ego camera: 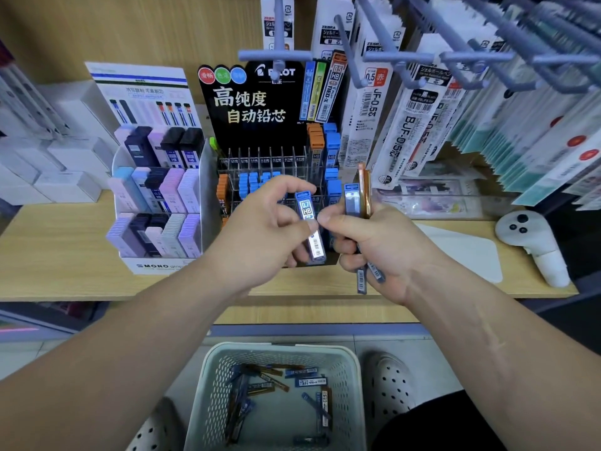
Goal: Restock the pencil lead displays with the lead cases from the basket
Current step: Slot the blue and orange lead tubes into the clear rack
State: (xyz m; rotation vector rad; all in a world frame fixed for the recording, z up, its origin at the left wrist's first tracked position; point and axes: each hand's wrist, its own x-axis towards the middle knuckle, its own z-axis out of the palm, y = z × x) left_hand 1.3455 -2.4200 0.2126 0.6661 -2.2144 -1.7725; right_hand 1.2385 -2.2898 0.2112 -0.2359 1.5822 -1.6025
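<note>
Left hand (pixel 260 231) around lead case (pixel 307 210)

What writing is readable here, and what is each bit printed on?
"0.7 HB": lead case in left hand.
"PILOT": black display card.
"高纯度 自动铅芯": black display card too.
"MONO": white display base.
"JF-0.5芯": hanging refill pack.
"BUJF-0.5芯": neighbouring refill pack.
Slot labels and basket cases: too blurred.

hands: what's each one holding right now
Left hand pinches a blue 0.7 HB lead case.
Right hand grips several lead cases, blue and orange.
</note>
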